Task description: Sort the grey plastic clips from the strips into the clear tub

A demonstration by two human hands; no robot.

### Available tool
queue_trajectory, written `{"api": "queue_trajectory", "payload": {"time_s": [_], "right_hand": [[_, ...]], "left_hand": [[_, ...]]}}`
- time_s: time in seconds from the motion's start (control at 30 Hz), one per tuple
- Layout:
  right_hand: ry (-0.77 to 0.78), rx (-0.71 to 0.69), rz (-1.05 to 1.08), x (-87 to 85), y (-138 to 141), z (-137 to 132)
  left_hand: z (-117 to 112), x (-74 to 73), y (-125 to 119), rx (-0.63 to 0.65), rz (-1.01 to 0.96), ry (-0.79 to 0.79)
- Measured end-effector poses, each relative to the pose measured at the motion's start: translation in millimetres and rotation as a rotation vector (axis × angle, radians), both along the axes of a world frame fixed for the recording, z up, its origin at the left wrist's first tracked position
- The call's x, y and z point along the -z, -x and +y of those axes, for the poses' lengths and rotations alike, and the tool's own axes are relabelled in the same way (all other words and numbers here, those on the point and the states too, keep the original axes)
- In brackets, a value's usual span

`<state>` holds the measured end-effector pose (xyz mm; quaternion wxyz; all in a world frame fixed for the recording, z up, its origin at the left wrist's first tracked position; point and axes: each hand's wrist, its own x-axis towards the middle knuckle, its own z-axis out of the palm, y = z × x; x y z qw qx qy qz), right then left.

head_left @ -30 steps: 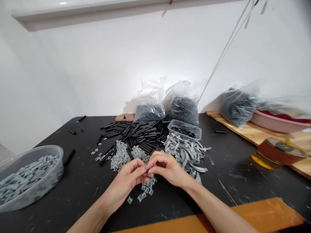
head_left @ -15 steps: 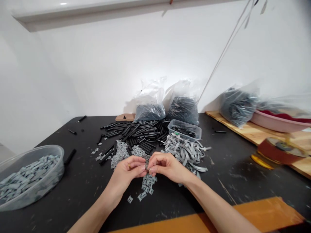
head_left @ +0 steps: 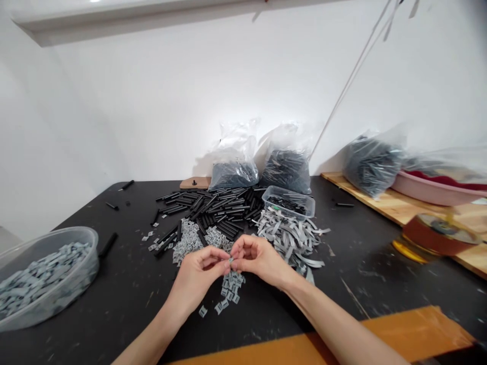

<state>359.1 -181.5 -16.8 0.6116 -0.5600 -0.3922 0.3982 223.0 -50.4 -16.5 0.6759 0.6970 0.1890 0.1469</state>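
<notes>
My left hand [head_left: 196, 277] and my right hand [head_left: 261, 258] meet above the black table, fingertips pinching a small grey plastic piece [head_left: 230, 262] from both sides. The fingers hide most of it. Just below them lies a loose heap of similar grey pieces [head_left: 232, 286], not touched by either hand. Beyond my hands are a pile of grey clips [head_left: 188, 243], a tangle of grey strips [head_left: 287, 238] and a mass of black tubes [head_left: 213, 210].
A transparent tub of grey pieces [head_left: 49, 276] sits at the left. A small transparent box [head_left: 289, 204] stands behind the strips. Bags of black tubes [head_left: 285, 170] line the wall. At right are a wooden board [head_left: 403, 208], pink basin [head_left: 437, 191] and tape roll [head_left: 437, 233].
My hands have turned slightly and drawn closer over the heap, and the ring on my left hand no longer shows. The view has tilted a little.
</notes>
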Motion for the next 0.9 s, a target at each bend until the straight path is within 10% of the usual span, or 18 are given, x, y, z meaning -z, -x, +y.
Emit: {"api": "queue_trajectory", "payload": {"time_s": [0.9], "right_hand": [[-0.101, -0.014, 0.244, -9.0, 4.7, -2.0]], "left_hand": [[0.1, 3.6, 2.0, 0.034, -0.184, -0.242]]}}
